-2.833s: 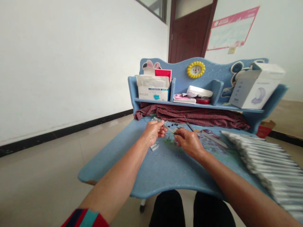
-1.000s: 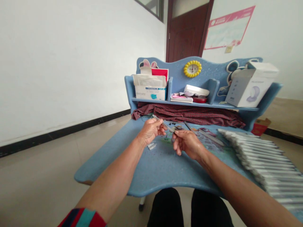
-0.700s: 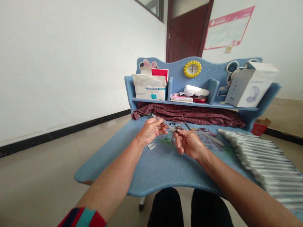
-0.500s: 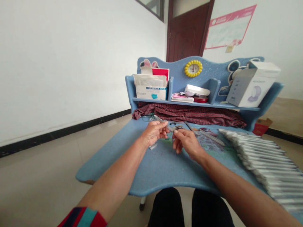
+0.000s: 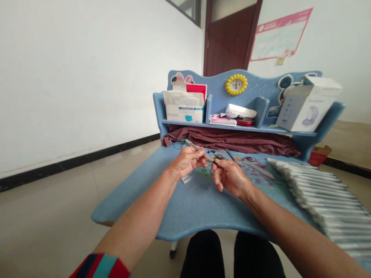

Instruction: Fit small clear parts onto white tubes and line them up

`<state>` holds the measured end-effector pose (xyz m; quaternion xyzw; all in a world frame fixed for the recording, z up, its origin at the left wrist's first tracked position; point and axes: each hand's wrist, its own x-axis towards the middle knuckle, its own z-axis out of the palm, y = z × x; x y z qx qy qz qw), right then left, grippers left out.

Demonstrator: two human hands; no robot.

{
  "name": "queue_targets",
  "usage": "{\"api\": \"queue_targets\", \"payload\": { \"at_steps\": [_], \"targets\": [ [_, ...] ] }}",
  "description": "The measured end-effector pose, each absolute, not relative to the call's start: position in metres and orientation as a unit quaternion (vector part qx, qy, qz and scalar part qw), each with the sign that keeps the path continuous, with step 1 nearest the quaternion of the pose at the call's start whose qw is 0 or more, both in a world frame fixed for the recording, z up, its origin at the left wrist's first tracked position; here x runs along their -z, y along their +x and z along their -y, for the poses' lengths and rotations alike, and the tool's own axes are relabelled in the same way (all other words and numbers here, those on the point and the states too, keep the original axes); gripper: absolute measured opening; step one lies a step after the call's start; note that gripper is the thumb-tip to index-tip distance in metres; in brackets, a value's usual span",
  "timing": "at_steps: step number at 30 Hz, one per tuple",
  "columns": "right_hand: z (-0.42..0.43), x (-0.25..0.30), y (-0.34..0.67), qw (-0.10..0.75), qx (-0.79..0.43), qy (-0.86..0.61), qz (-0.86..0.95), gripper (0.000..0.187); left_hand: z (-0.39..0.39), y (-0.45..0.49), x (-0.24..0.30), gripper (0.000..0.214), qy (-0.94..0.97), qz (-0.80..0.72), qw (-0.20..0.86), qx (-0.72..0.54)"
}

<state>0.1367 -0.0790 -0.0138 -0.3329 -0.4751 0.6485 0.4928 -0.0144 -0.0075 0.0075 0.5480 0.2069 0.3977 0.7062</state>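
Observation:
My left hand (image 5: 186,163) is closed around a thin grey rod (image 5: 193,146) that slants up to the left over the blue desk (image 5: 191,204). My right hand (image 5: 230,176) pinches the rod's near end with thumb and forefinger; the small piece in that pinch is too small to name. The two hands almost touch above the desk's middle. Two short pale pieces (image 5: 186,178) lie on the desk just below my left hand.
A long stack of grey-white strips (image 5: 315,193) fills the desk's right side. More rods (image 5: 255,166) and small black bits (image 5: 213,151) lie near a red checked cloth (image 5: 237,141). The shelf above holds a mask box (image 5: 184,107), papers and a white carton (image 5: 307,104).
Both hands stay together on the rod, shifting only slightly. The right fingers have worked at the rod's near end; the camera has swayed a little.

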Motion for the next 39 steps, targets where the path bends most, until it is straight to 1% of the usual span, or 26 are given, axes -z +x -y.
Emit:
{"api": "queue_targets", "payload": {
  "at_steps": [4, 7, 11, 16, 19, 23, 26, 29, 31, 34, 39],
  "targets": [
    [0.079, 0.014, 0.138, 0.490, -0.657, -0.320, 0.476, 0.023, 0.007, -0.015, -0.008, 0.012, 0.537, -0.196, 0.720, -0.393],
    [0.079, 0.014, 0.137, 0.504, -0.625, -0.345, 0.486, 0.025, 0.005, -0.015, -0.006, 0.009, 0.535, -0.201, 0.720, -0.393],
    [0.078, 0.017, 0.133, 0.527, -0.542, -0.409, 0.511, 0.028, 0.005, -0.012, -0.003, 0.006, 0.532, -0.244, 0.705, -0.401],
    [0.073, 0.025, 0.132, 0.548, -0.411, -0.474, 0.553, 0.026, 0.004, -0.010, -0.002, 0.011, 0.512, -0.287, 0.689, -0.424],
    [0.071, 0.028, 0.132, 0.545, -0.366, -0.491, 0.573, 0.024, 0.003, -0.010, -0.002, 0.013, 0.495, -0.298, 0.695, -0.429],
    [0.069, 0.031, 0.133, 0.537, -0.338, -0.503, 0.587, 0.023, 0.002, -0.010, -0.001, 0.012, 0.482, -0.306, 0.709, -0.414],
    [0.068, 0.034, 0.135, 0.529, -0.252, -0.526, 0.616, 0.020, 0.001, -0.010, 0.000, 0.012, 0.467, -0.310, 0.724, -0.403],
    [0.069, 0.034, 0.137, 0.495, -0.104, -0.559, 0.656, 0.016, 0.000, -0.010, 0.000, 0.016, 0.449, -0.314, 0.737, -0.397],
    [0.071, 0.033, 0.138, 0.461, -0.045, -0.579, 0.671, 0.015, 0.000, -0.011, -0.001, 0.018, 0.437, -0.315, 0.742, -0.399],
    [0.074, 0.030, 0.138, 0.401, -0.023, -0.609, 0.684, 0.017, -0.001, -0.011, -0.001, 0.017, 0.407, -0.311, 0.751, -0.417],
    [0.076, 0.026, 0.138, 0.241, 0.009, -0.664, 0.707, 0.024, -0.004, -0.012, -0.001, 0.014, 0.360, -0.287, 0.766, -0.448]
  ]
}}
